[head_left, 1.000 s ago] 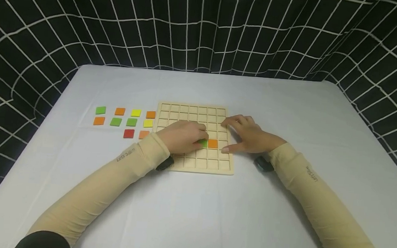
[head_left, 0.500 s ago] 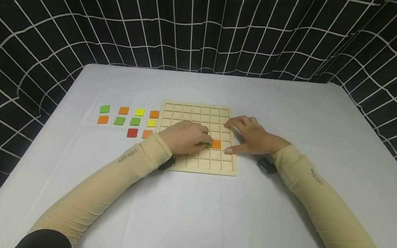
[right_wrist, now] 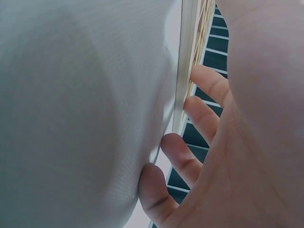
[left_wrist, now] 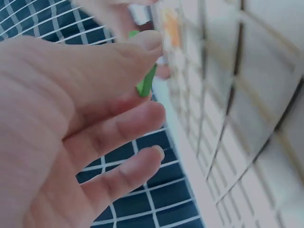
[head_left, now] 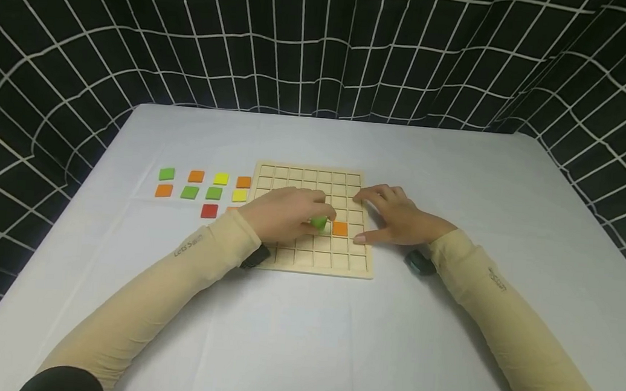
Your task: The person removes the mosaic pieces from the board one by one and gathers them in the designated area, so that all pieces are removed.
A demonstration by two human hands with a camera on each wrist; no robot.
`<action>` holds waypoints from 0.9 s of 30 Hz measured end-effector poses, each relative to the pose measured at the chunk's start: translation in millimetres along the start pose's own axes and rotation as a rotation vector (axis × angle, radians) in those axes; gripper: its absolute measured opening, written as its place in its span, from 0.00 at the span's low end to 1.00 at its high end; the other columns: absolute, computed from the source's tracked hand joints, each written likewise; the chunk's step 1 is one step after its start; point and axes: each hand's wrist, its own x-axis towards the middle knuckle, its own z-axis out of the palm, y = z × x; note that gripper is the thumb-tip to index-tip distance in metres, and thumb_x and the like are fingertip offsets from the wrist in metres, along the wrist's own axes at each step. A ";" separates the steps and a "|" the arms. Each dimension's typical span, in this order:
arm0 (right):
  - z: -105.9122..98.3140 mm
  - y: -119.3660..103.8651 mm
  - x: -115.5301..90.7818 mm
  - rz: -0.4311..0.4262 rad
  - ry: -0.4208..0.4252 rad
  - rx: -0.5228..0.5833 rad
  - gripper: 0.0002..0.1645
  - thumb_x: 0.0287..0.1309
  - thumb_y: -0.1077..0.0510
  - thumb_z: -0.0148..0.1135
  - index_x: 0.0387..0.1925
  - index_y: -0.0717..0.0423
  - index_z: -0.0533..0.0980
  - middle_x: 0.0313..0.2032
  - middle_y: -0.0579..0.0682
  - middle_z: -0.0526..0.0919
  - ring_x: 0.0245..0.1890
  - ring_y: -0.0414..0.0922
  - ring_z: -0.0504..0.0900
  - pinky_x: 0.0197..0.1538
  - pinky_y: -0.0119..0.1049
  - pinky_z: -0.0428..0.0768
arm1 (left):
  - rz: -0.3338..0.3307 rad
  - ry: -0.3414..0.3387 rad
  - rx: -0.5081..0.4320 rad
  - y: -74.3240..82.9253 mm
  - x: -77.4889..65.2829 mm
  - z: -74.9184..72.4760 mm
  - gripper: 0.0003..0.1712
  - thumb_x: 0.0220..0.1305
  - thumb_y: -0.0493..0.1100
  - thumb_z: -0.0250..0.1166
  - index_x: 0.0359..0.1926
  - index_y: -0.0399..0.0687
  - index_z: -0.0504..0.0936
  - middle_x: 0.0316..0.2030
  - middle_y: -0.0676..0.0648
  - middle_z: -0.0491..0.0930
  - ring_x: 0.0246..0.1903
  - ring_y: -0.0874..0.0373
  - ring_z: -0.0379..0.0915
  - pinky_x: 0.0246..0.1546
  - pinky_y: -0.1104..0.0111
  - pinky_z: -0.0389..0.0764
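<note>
My left hand (head_left: 288, 213) pinches a green square tile (head_left: 319, 222) between thumb and fingers over the middle of the wooden grid board (head_left: 308, 259). In the left wrist view the green tile (left_wrist: 146, 83) stands tilted, its upper part behind the thumb. An orange tile (head_left: 340, 229) lies in a cell of the board, just right of the green one. My right hand (head_left: 399, 216) rests on the board's right side, fingers spread. The right wrist view shows its fingertips (right_wrist: 195, 107) at the board's edge (right_wrist: 186, 52).
Loose tiles lie left of the board on the white tablecloth (head_left: 303, 340): a red tile (head_left: 209, 211), yellow ones (head_left: 221, 179), several green ones (head_left: 189, 193) and several orange ones (head_left: 164, 190). A dark curtain with a white grid (head_left: 323, 51) stands behind the table.
The green tile, flat in a cell beside the orange tile earlier, is now lifted and tilted in my left hand, which has drawn slightly left. My right hand stays on the board's edge.
</note>
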 end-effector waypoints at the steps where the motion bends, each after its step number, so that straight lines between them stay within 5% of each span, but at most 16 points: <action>1: 0.3 -0.4 1.1 -0.006 0.001 0.003 0.48 0.48 0.32 0.67 0.64 0.44 0.59 0.65 0.54 0.59 0.61 0.58 0.56 0.63 0.58 0.59 | -0.039 -0.005 -0.017 -0.7 -5.5 -4.8 0.17 0.62 0.44 0.66 0.53 0.53 0.79 0.44 0.55 0.76 0.41 0.60 0.73 0.48 0.67 0.76; 9: 0.9 0.1 4.9 -0.001 -0.001 0.002 0.49 0.46 0.30 0.66 0.64 0.44 0.59 0.65 0.54 0.59 0.62 0.57 0.55 0.64 0.58 0.59 | -0.244 0.043 -0.033 -36.7 -73.8 -38.0 0.18 0.56 0.42 0.71 0.48 0.47 0.80 0.41 0.53 0.75 0.38 0.57 0.73 0.43 0.64 0.76; 16: 0.8 4.9 0.9 0.009 0.001 -0.023 0.49 0.46 0.29 0.66 0.64 0.44 0.59 0.65 0.54 0.59 0.62 0.58 0.56 0.64 0.59 0.59 | -0.465 0.006 0.002 -68.7 -125.8 -36.1 0.16 0.53 0.38 0.72 0.45 0.45 0.82 0.41 0.48 0.79 0.39 0.52 0.74 0.44 0.58 0.77; 21: 1.9 5.0 1.4 0.014 -0.001 -0.017 0.50 0.45 0.28 0.66 0.64 0.43 0.59 0.65 0.54 0.59 0.61 0.57 0.56 0.63 0.58 0.60 | -0.607 -0.031 -0.022 -81.9 -143.6 -22.5 0.17 0.54 0.37 0.71 0.47 0.44 0.83 0.43 0.45 0.80 0.44 0.48 0.71 0.50 0.52 0.76; 27: 2.6 4.1 2.7 0.007 0.005 -0.021 0.48 0.46 0.29 0.66 0.63 0.43 0.59 0.65 0.54 0.59 0.61 0.58 0.56 0.62 0.58 0.60 | -0.652 -0.042 -0.058 -91.9 -148.4 -17.5 0.18 0.55 0.36 0.70 0.49 0.43 0.82 0.44 0.44 0.79 0.45 0.47 0.70 0.52 0.50 0.75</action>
